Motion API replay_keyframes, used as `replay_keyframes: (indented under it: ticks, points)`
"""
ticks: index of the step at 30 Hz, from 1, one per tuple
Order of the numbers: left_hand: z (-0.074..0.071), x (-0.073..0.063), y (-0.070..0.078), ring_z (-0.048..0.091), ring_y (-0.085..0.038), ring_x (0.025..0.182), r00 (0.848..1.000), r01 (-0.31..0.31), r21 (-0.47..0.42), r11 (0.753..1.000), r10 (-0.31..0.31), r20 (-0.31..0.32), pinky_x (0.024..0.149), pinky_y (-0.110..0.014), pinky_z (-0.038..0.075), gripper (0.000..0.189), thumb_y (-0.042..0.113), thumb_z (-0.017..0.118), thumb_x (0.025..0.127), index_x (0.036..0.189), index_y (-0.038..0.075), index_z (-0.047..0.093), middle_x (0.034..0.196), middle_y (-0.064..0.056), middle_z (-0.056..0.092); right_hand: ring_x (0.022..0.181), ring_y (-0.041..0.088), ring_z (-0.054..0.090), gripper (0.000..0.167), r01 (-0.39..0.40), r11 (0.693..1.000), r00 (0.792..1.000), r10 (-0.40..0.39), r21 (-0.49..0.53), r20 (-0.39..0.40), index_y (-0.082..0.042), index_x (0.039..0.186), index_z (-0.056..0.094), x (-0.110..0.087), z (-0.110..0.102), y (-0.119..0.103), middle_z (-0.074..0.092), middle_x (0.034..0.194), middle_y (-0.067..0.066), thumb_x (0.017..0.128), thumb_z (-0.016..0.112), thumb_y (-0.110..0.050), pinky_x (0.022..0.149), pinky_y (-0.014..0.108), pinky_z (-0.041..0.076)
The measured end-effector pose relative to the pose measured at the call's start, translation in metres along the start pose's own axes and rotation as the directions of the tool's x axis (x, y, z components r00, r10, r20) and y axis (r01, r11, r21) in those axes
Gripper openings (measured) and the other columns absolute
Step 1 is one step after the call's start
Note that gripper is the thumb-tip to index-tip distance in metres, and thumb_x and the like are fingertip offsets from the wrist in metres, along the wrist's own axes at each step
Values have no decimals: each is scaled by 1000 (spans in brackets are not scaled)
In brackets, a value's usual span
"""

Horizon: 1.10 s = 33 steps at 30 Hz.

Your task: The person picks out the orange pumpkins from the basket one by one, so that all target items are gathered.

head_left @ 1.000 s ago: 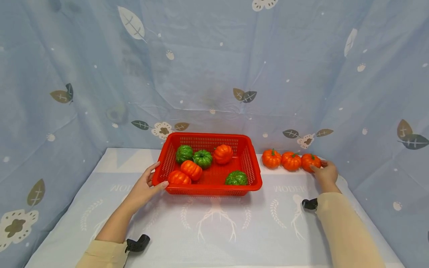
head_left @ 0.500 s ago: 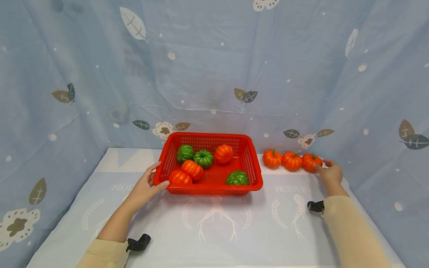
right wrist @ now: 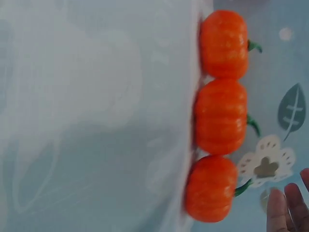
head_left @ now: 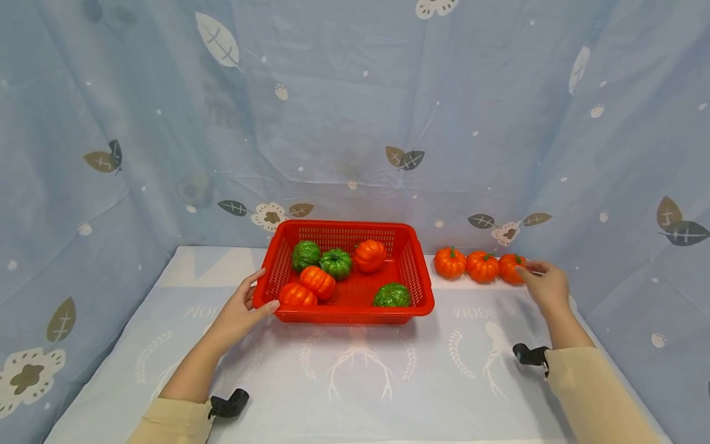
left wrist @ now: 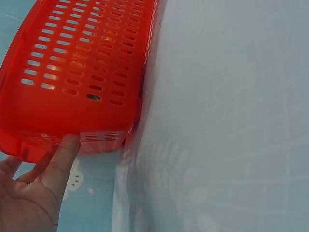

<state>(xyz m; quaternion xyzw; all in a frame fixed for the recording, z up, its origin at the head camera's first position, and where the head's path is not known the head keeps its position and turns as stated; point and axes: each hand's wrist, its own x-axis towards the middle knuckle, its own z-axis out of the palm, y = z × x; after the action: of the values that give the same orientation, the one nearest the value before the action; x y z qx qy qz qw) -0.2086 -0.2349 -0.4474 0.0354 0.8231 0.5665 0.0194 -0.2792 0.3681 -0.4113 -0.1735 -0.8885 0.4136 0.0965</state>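
A red plastic basket (head_left: 355,311) with slotted walls stands at the back of the table. My left hand (head_left: 233,317) holds its near left corner, thumb at the front rim and fingers along the left side; the left wrist view shows the thumb against the basket (left wrist: 53,113). Three small orange pumpkins (head_left: 450,264) sit in a touching row right of the basket. Beside the rightmost pumpkin (head_left: 510,269) is my right hand (head_left: 546,288), fingers extended. In the right wrist view its fingertips (right wrist: 276,208) are apart from the nearest pumpkin (right wrist: 211,189), with nothing held.
Inside the basket lie several pumpkins, orange ones (head_left: 317,282) and green ones (head_left: 392,295). A patterned blue cloth (head_left: 344,111) hangs behind and at both sides of the table. A pale printed cloth (head_left: 366,401) covers the tabletop.
My right hand has drawn back slightly to the right and toward me, letting go of the rightmost pumpkin in the row. The left hand and basket have stayed in place.
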Motion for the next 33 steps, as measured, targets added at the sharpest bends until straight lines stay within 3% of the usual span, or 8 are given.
replay_keyframes:
  ticks: [5,13,16,18,21,23,26,33]
  points:
    - [1,0,0,45,-43,136,1000,4,-3,1000,-4,3,99,-46,51,91,32,73,93,161,19,14,154,-24,35,120,46,51,54,100,995,994,-99,-19,38,5,134,56,-13,-2,-19,51,137,30,101,57,-38,93,53,51]
    - [0,1,-1,45,-43,135,1000,7,1,1000,-7,6,99,-46,51,91,30,71,94,162,18,12,154,-25,34,118,41,56,58,261,965,959,-260,0,113,1,132,58,-27,-9,-65,56,133,26,99,59,-47,80,25,51]
    - [-1,0,0,46,-42,134,1000,-4,0,1000,4,3,99,-45,52,91,30,72,93,162,19,14,153,-25,36,115,39,58,54,319,948,935,-315,5,159,0,133,59,-33,-7,-88,57,132,24,99,61,-43,80,22,51]
    - [-1,0,0,46,-43,134,1000,-7,2,1000,7,2,99,-45,52,91,30,72,93,162,18,14,153,-25,36,114,39,59,49,353,936,917,-348,11,194,0,131,60,-37,-4,-103,57,131,24,100,62,-37,83,26,53]
    - [0,0,-1,46,-43,134,1000,-8,0,1000,8,5,99,-46,51,91,30,72,93,162,18,13,153,-25,36,115,39,59,45,371,929,897,-363,18,252,-1,131,60,-40,4,-124,59,130,23,100,62,-34,93,46,53]
    - [0,0,-1,45,-43,135,1000,-3,2,1000,3,8,100,-46,51,92,30,72,93,162,17,12,154,-26,35,116,39,58,46,371,928,888,-364,32,281,-2,131,60,-41,11,-137,59,130,23,100,63,-35,97,52,51]
    - [1,1,-2,44,-43,136,1000,9,0,1000,-9,10,100,-47,50,92,29,72,93,162,18,12,155,-26,34,117,37,58,45,372,927,875,-367,46,317,-4,130,61,-41,22,-155,60,130,20,99,64,-37,97,53,51]
    - [0,1,-1,45,-43,136,1000,13,11,1000,-13,7,100,-47,50,91,30,71,94,162,18,12,155,-25,34,117,37,59,34,416,901,828,-431,122,358,-2,125,64,-36,59,-187,62,128,20,98,65,-22,97,52,51]
